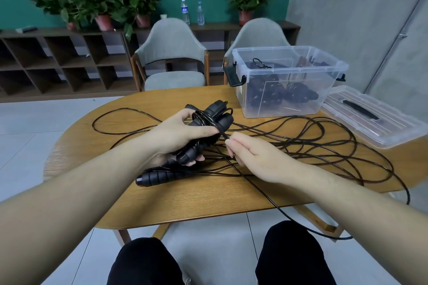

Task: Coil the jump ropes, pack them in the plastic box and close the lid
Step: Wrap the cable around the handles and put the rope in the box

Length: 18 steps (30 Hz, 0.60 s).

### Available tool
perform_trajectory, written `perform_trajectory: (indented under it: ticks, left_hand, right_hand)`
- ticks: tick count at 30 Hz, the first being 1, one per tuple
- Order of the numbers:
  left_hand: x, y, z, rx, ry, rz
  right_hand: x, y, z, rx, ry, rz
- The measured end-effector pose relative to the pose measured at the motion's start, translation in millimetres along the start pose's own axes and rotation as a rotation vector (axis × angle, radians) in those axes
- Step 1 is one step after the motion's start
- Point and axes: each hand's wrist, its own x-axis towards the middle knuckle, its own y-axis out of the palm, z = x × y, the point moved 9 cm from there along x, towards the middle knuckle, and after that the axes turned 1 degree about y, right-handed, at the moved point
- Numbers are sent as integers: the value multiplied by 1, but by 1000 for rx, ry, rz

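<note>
My left hand (178, 134) grips a pair of black jump rope handles (212, 118) held together above the table, with thin black cord wound around them. My right hand (252, 152) pinches that cord just below the handles. Loose black cord (324, 143) lies in tangled loops over the wooden table (196, 194) and trails off its front edge. Another black handle (162, 177) lies flat on the table under my left wrist. The clear plastic box (287, 81) stands open at the back right with coiled black ropes inside. Its clear lid (372, 115) lies beside it on the right.
Two grey chairs (171, 53) stand behind the table. A low dark shelf (62, 60) along the green wall carries potted plants and two water bottles (185, 11). My knees in black trousers show below the table's front edge.
</note>
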Motion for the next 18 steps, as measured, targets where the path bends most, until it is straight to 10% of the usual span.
perform_trajectory:
  ticks: [18]
  left_hand:
    - [-25, 38, -6, -96, 54, 552]
  right_hand:
    - [-7, 5, -22, -284, -68, 157]
